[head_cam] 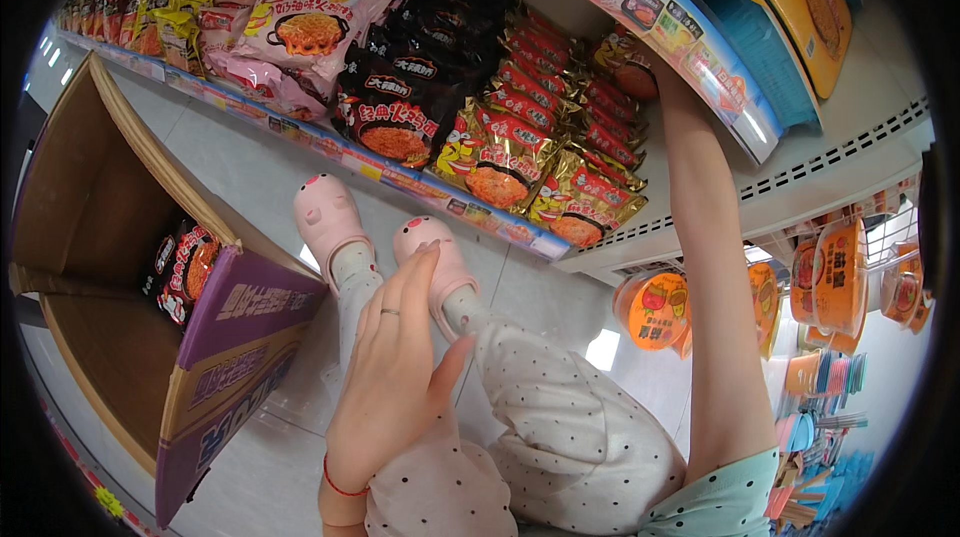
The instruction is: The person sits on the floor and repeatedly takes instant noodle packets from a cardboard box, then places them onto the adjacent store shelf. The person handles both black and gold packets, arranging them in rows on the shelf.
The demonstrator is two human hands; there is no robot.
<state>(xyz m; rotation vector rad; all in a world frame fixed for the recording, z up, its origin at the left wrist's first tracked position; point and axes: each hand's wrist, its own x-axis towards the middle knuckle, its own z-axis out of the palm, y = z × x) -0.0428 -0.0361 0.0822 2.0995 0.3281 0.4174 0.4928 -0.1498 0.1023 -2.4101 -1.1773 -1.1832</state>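
Note:
My left hand (397, 357) lies flat over my raised leg, fingers stretched out and holding nothing. It wears a ring and a red cord bracelet. My right arm reaches up into the shelf at the back right; my right hand (637, 77) is partly hidden under the upper shelf's edge. It is at a gold noodle packet (611, 53) behind the rows, and whether it grips the packet is unclear. Gold and red noodle packets (510, 154) stand in two rows in front of it. Black noodle packets (397, 109) stand to their left.
An open cardboard box (90, 184) stands on the floor at left, a black noodle packet (191, 267) inside. Pink noodle packets (300, 26) fill the shelf farther left. The upper shelf's label strip (675, 19) overhangs my right arm. Orange-lidded tubs (656, 312) are at right.

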